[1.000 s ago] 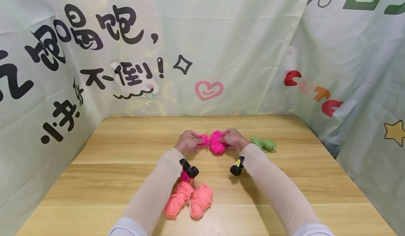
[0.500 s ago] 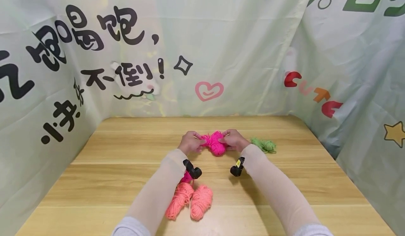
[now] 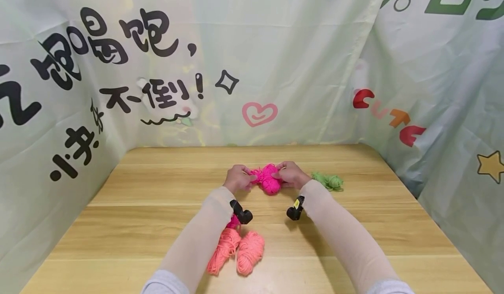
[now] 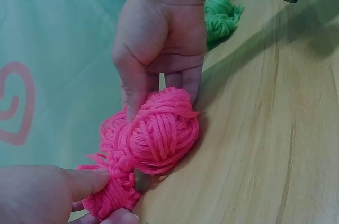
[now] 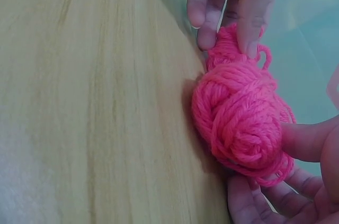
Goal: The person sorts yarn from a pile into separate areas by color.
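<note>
Near the back middle of the table, my left hand [image 3: 238, 178] pinches a small hot-pink yarn bundle [image 4: 114, 192] between thumb and fingers. My right hand [image 3: 292, 174] grips a larger hot-pink yarn ball [image 3: 270, 184] from its right side, the thumb pressed on the near face as the right wrist view shows. Bundle and ball touch each other; whether one strand joins them I cannot tell. Loose loops stick out at the bundle's edge. The ball sits on or just over the wood, which I cannot settle.
Green yarn [image 3: 328, 181] lies right of my right hand. Nearer the front are two coral yarn skeins [image 3: 250, 253], with another pink yarn piece [image 3: 234, 222] partly hidden behind my left wrist camera [image 3: 241, 212]. Printed cloth walls [image 3: 307, 88] border the wooden table [image 3: 157, 224].
My left hand has moved slightly right with the small yarn bundle, closing the gap until it meets the larger ball. The right hand stays nearly still.
</note>
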### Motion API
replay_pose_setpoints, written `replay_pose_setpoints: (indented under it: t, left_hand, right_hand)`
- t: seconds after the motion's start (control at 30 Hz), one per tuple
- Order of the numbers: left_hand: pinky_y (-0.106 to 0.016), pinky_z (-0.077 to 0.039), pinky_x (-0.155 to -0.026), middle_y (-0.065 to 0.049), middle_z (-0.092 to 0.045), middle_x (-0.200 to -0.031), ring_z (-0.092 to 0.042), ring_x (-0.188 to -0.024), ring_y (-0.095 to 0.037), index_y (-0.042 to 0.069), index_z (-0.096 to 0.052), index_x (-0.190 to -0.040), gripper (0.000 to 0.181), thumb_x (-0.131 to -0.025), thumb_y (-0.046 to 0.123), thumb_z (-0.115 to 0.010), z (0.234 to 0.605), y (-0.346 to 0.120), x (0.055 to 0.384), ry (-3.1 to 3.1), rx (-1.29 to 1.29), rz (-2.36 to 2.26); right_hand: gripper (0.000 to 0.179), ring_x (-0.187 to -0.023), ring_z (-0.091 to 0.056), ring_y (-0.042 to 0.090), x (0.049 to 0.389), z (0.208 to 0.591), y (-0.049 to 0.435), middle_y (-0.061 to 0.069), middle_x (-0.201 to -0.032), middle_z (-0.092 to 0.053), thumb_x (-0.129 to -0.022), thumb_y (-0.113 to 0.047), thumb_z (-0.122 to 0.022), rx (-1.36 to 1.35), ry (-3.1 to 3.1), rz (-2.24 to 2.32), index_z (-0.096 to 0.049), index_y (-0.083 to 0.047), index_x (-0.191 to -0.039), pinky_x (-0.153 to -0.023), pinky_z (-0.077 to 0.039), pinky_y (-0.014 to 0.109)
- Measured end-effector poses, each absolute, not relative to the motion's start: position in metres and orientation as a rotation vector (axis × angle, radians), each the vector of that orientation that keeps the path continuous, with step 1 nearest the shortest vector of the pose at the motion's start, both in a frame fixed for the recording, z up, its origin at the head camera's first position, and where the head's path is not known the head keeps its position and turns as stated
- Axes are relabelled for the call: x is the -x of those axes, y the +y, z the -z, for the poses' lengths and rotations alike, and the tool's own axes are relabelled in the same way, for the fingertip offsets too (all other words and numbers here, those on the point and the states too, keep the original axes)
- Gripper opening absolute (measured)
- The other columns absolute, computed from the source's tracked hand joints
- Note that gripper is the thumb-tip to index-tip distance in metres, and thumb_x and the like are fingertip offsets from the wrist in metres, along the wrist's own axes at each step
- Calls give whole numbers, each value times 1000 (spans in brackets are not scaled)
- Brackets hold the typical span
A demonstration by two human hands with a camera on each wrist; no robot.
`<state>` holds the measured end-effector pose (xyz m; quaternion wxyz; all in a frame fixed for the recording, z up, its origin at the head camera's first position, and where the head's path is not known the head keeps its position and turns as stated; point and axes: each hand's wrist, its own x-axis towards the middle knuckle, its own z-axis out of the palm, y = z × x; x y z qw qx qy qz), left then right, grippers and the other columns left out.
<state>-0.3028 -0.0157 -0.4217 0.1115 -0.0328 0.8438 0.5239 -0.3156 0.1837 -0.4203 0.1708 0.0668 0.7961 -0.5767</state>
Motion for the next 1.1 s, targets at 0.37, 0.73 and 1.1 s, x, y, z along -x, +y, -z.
replay_pose_setpoints:
  t: [0.37, 0.73, 1.1]
  left_hand:
    - [-28, -54, -59, -11, -66, -73, -67, -59, -20, 4, -61, -91, 19, -87, 16, -74, 422, -15, 301, 2546, 65, -1442]
    - [-30, -56, -62, -9, -67, -77, -67, -60, -18, 3, -63, -99, 21, -89, 19, -73, 422, -17, 304, 2529, 100, -1430]
    - [-29, -56, -58, -11, -69, -80, -69, -63, -21, 1, -65, -109, 26, -90, 19, -71, 417, -21, 304, 2535, 97, -1444]
  right_hand:
    - [32, -80, -55, 19, 315, 423, 183, 12, -94, -54, -91, -2, -63, -180, 2287, 1617, -48, 3, -120, -71, -55, 35]
    - [31, -79, -55, 19, 312, 416, 185, 11, -94, -55, -94, -3, -60, -160, 2263, 1623, -48, 4, -121, -73, -54, 35]
    - [33, -81, -55, 19, 311, 408, 191, 11, -97, -55, -95, -7, -59, -168, 2274, 1616, -46, 3, -124, -80, -53, 38]
